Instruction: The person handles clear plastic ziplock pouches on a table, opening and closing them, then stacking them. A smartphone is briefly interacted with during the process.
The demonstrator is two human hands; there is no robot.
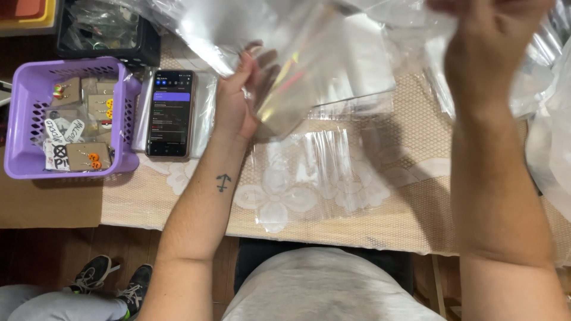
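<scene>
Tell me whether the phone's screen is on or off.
On: the phone lies face up beside the purple basket, its screen lit with coloured rows.

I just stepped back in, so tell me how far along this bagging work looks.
Done: carded earrings already sit in the purple basket. In hand: the left hand and the right hand hold up one clear plastic bag, which looks empty. Left: more clear bags lie loose on the lace tablecloth, apparently unfilled.

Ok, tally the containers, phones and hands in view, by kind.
Purple basket: 1
Black bin: 1
Phone: 1
Person's hands, left hand and right hand, both on a clear plastic bag: 2
Total: 5
</scene>
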